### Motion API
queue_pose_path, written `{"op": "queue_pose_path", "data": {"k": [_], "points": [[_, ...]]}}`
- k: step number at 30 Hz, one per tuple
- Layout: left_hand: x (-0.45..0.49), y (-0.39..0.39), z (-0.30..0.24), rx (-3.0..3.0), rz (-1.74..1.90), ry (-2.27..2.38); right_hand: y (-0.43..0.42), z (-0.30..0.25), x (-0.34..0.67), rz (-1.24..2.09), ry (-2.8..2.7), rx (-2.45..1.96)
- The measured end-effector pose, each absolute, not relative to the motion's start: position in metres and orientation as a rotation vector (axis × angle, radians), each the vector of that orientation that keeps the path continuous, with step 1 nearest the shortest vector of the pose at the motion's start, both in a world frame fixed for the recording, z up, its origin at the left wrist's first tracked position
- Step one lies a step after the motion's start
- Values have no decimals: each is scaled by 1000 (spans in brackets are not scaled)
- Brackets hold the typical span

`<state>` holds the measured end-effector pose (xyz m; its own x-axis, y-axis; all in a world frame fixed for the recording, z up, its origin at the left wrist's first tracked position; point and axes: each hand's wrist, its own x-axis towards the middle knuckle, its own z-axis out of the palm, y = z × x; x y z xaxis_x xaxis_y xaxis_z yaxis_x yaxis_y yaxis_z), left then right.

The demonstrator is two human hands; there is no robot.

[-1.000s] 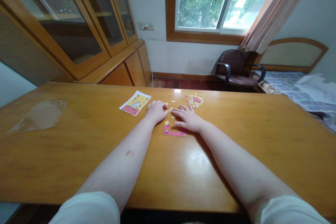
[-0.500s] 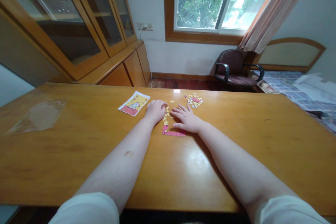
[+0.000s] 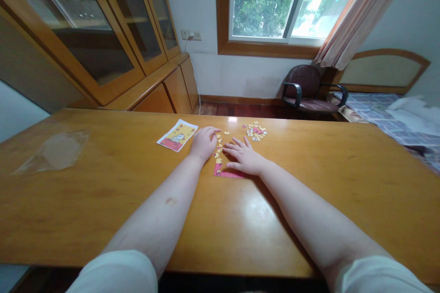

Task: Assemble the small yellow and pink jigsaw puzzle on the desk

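My left hand (image 3: 203, 143) rests at the left of a short column of loose yellow puzzle pieces (image 3: 219, 148), its fingers pointing right and parted, with nothing visible held. One yellow piece lies right by its fingertips. My right hand (image 3: 245, 156) is spread palm down on the other side of these pieces. Below its fingers is a joined pink puzzle edge (image 3: 227, 174), a corner shape with its right part partly covered by the hand. A single yellow piece (image 3: 226, 133) lies beyond, between the hands. The reference picture (image 3: 178, 135), yellow and pink with a white cartoon figure, lies left of my left hand.
A heap of mixed puzzle pieces (image 3: 256, 132) sits near the far edge of the wooden table (image 3: 144, 219). A clear plastic bag (image 3: 53, 150) lies at the left. Beyond are a glass-door cabinet (image 3: 99, 87), a chair (image 3: 305, 87) and a bed (image 3: 378, 105).
My left hand's fingers have lifted and straightened, uncovering a yellow piece at the top of the column. The right hand has hardly moved. The whole view has shifted slightly.
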<state>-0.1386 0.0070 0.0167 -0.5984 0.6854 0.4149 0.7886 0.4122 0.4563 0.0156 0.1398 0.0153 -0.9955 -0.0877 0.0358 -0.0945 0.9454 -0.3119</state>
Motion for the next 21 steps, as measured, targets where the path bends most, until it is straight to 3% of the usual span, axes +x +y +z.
{"op": "queue_pose_path", "data": {"k": [8, 16, 21], "points": [[-115, -18, 97, -1185, -1042, -2499, 152, 13, 12, 522, -2920, 65], [-133, -31, 22, -1372, -824, -2551, 153, 9, 12, 603, -2874, 129], [-141, -27, 16, -1478, -704, -2588, 152, 10, 13, 642, -2867, 192]]}}
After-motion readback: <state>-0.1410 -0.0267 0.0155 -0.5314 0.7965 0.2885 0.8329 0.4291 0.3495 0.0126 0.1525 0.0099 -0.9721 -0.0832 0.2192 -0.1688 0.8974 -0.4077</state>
